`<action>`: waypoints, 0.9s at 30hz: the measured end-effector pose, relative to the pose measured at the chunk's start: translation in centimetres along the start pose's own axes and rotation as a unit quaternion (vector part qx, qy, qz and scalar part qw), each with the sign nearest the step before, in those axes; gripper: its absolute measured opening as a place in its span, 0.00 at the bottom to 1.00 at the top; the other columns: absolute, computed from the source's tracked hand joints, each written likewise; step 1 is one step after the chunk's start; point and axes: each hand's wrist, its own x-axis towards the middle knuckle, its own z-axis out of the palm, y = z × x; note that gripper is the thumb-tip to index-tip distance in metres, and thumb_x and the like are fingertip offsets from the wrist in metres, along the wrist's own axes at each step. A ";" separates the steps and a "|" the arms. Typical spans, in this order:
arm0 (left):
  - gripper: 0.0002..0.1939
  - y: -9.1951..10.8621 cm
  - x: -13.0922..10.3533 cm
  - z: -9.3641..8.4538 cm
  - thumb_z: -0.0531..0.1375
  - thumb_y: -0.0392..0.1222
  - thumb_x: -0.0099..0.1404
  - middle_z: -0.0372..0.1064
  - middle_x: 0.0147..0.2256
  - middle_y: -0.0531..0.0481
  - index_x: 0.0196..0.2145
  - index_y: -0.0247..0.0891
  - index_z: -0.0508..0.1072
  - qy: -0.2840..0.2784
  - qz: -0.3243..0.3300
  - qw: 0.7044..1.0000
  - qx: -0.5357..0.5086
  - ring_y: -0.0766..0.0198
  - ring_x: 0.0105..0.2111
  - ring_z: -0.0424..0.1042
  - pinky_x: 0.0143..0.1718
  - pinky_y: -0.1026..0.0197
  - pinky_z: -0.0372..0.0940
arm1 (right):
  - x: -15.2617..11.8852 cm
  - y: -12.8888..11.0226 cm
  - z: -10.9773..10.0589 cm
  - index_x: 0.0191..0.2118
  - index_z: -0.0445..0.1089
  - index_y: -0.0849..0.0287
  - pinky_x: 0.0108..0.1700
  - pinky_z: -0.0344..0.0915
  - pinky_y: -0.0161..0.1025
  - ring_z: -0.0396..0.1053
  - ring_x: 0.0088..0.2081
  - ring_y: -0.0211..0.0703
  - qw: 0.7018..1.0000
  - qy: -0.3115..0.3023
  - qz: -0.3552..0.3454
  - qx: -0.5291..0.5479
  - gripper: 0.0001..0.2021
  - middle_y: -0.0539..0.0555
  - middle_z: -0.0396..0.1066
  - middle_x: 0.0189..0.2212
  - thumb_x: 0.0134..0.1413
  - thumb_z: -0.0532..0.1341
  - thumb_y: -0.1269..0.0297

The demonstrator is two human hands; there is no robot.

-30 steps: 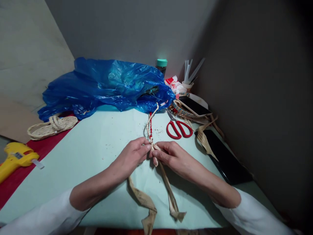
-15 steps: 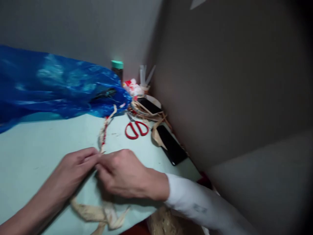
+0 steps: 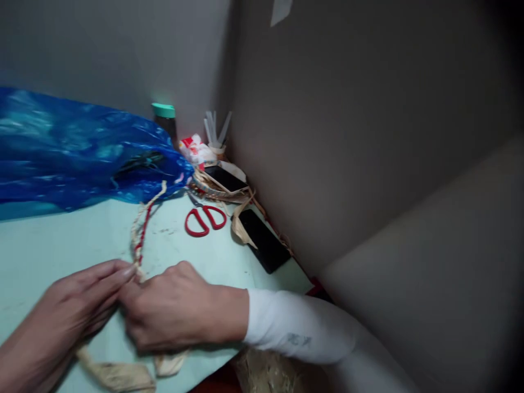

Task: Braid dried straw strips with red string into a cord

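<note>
A braided cord of cream fibre and red strand runs up the pale green tabletop from my fingers. My left hand pinches its lower end between thumb and fingers. Right against it, my right hand is closed, knuckles up, with its fingertips at the same end of the cord; exactly what they grip is hidden. Below my hands, flat cream strips of dried fibre hang down, partly covered by my hands.
Red-handled scissors lie beyond my right hand. A black phone with a fibre strip on it is near the wall. Farther back are a second phone, a blue plastic bag, a green-lidded jar and a cup of white sticks.
The camera has turned right, so the whole scene sits farther left. Both hands stay together at the cord's end; the right wrist has rolled slightly, covering more of the strips below.
</note>
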 end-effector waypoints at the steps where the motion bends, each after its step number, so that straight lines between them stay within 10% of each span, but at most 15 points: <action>1: 0.13 2.2 -0.9 0.5 0.62 0.53 0.54 0.63 0.21 0.56 0.32 0.42 0.71 0.012 -0.043 0.998 -0.044 0.67 0.19 0.61 0.18 0.67 0.53 | -0.2 0.1 -0.4 0.34 0.68 0.60 0.28 0.55 0.38 0.65 0.24 0.41 0.999 0.014 0.034 0.034 0.14 0.54 0.72 0.27 0.61 0.49 0.58; 6: 0.14 6.4 -3.0 2.2 0.62 0.50 0.57 0.45 0.16 0.62 0.27 0.36 0.67 0.000 -0.043 0.988 -0.151 0.76 0.16 0.43 0.17 0.70 0.38 | -0.3 1.4 -1.9 0.32 0.66 0.61 0.32 0.55 0.35 0.63 0.27 0.37 0.943 0.137 0.202 0.228 0.16 0.51 0.68 0.26 0.62 0.53 0.54; 10: 0.13 6.4 -3.1 1.8 0.58 0.48 0.61 0.47 0.16 0.62 0.28 0.35 0.67 -0.024 -0.019 0.989 -0.144 0.76 0.16 0.41 0.17 0.69 0.36 | 0.7 1.8 -1.4 0.39 0.65 0.60 0.38 0.59 0.35 0.65 0.35 0.38 0.875 0.061 0.127 0.464 0.12 0.52 0.69 0.33 0.63 0.53 0.56; 16: 0.10 5.9 -2.8 1.4 0.55 0.45 0.60 0.59 0.19 0.56 0.27 0.36 0.67 -0.044 0.030 0.996 -0.068 0.72 0.18 0.52 0.19 0.68 0.46 | 1.2 1.1 0.2 0.31 0.58 0.58 0.22 0.47 0.31 0.50 0.21 0.31 0.761 -0.008 0.193 0.619 0.14 0.44 0.53 0.22 0.62 0.54 0.54; 21: 0.10 5.5 -2.6 1.4 0.54 0.44 0.60 0.60 0.22 0.54 0.25 0.36 0.68 -0.009 0.067 0.997 0.036 0.67 0.24 0.59 0.26 0.65 0.54 | 1.2 1.1 0.6 0.26 0.54 0.57 0.20 0.39 0.32 0.41 0.20 0.31 0.753 0.004 0.215 0.622 0.18 0.42 0.44 0.20 0.60 0.55 0.50; 27: 0.11 6.0 -2.9 1.5 0.51 0.40 0.63 0.61 0.23 0.53 0.23 0.38 0.64 0.029 0.124 0.971 0.201 0.65 0.26 0.59 0.29 0.62 0.53 | 1.2 1.8 1.1 0.24 0.55 0.57 0.22 0.43 0.35 0.44 0.19 0.33 0.819 0.035 0.218 0.529 0.19 0.44 0.47 0.18 0.62 0.51 0.51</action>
